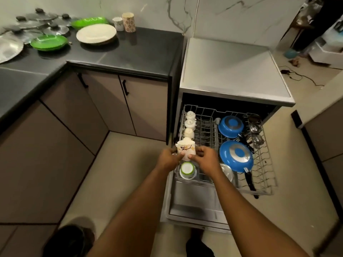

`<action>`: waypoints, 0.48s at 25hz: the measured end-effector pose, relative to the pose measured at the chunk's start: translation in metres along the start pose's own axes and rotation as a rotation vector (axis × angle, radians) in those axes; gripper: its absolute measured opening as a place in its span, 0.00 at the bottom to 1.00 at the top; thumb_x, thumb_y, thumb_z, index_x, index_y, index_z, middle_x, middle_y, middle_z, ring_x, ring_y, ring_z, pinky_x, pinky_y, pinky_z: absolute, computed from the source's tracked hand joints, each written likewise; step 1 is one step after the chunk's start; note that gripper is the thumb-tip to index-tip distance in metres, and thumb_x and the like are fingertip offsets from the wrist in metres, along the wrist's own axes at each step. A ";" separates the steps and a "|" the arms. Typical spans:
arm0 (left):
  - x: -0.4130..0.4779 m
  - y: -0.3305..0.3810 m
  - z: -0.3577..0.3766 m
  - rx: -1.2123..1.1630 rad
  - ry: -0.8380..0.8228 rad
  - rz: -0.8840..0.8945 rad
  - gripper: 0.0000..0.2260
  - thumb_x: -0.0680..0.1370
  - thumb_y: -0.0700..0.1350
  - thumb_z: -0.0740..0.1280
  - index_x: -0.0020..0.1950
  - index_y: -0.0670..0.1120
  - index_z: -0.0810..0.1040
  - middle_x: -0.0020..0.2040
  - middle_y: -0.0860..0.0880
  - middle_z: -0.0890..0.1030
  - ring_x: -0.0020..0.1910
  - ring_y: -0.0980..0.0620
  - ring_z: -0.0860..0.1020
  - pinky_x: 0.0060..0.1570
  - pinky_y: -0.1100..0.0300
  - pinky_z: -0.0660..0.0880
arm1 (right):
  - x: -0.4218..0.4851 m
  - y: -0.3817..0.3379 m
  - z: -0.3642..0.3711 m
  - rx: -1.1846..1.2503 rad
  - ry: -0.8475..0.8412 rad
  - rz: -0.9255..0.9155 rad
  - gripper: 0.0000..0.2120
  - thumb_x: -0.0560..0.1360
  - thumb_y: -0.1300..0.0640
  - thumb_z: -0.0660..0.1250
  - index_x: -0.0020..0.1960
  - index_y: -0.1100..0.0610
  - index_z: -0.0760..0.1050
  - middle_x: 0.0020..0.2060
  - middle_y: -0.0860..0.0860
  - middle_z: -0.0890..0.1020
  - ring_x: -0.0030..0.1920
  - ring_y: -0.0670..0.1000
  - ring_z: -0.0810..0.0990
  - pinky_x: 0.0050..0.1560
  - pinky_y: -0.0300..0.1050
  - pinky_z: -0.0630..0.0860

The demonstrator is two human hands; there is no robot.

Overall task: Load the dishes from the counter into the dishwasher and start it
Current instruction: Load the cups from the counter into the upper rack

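Gripping a floral cup [185, 148] from both sides here: left hand [168, 157] curled round its left edge, right hand [205, 158] pinching the right side with the thumb in front. Holding it wider end up, right over the left side of the pulled-out dishwasher rack [267, 164]; can't really tell whether it's touching the wires. Just behind it in that same left row, seeing a line of white cups [190, 124] parked upside down, and just in front, below the hands, a green-rimmed bowl [187, 169]. Over on the right half of the rack, got a far blue pan [231, 126] and a near blue pan [236, 155], both bottoms up, with steel ladles [255, 134] along the right edge and a steel lid [227, 171] beside the near pan. Under the rack, looking at the dishwasher door [193, 201] dropped flat open. Well apart on the dark surface [130, 52] to the left: a white plate [96, 33], a green plate [49, 41], a bunch of steel lids [37, 23] with black knobs, and a tall patterned cup [128, 22] by the wall.
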State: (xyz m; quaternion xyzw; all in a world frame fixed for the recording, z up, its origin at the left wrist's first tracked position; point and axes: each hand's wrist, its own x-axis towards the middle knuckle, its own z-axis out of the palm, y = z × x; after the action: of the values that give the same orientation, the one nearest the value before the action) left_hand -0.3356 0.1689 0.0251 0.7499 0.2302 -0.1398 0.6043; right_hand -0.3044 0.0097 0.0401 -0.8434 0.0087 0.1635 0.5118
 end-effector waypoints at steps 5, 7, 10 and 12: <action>0.028 0.028 0.077 0.051 -0.070 -0.077 0.17 0.75 0.32 0.72 0.63 0.32 0.77 0.55 0.31 0.81 0.39 0.52 0.79 0.29 0.71 0.73 | 0.047 0.035 -0.069 -0.009 -0.013 0.030 0.16 0.74 0.62 0.72 0.61 0.63 0.78 0.51 0.54 0.82 0.49 0.49 0.80 0.48 0.40 0.74; 0.041 0.037 0.101 0.055 -0.008 -0.083 0.16 0.75 0.32 0.71 0.63 0.32 0.77 0.57 0.32 0.80 0.51 0.43 0.81 0.38 0.65 0.75 | 0.066 0.046 -0.087 -0.031 -0.043 0.026 0.16 0.75 0.61 0.71 0.62 0.63 0.77 0.52 0.55 0.83 0.48 0.48 0.79 0.46 0.36 0.72; 0.062 0.046 0.125 0.074 0.058 -0.072 0.15 0.75 0.36 0.73 0.61 0.37 0.80 0.55 0.39 0.83 0.57 0.42 0.81 0.48 0.64 0.73 | 0.090 0.055 -0.105 0.001 -0.076 0.060 0.17 0.75 0.60 0.71 0.62 0.63 0.77 0.53 0.56 0.83 0.49 0.48 0.79 0.43 0.33 0.72; 0.083 0.047 0.132 0.076 0.073 -0.072 0.17 0.73 0.40 0.75 0.61 0.41 0.82 0.53 0.43 0.85 0.54 0.45 0.82 0.55 0.57 0.77 | 0.108 0.059 -0.110 0.020 -0.083 0.078 0.18 0.73 0.60 0.73 0.62 0.62 0.77 0.53 0.55 0.83 0.49 0.49 0.80 0.43 0.32 0.73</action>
State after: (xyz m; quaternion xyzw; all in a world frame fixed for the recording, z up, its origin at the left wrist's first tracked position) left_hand -0.2316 0.0475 -0.0057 0.7683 0.2732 -0.1426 0.5611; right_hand -0.1832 -0.0971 0.0054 -0.8297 0.0219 0.2179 0.5134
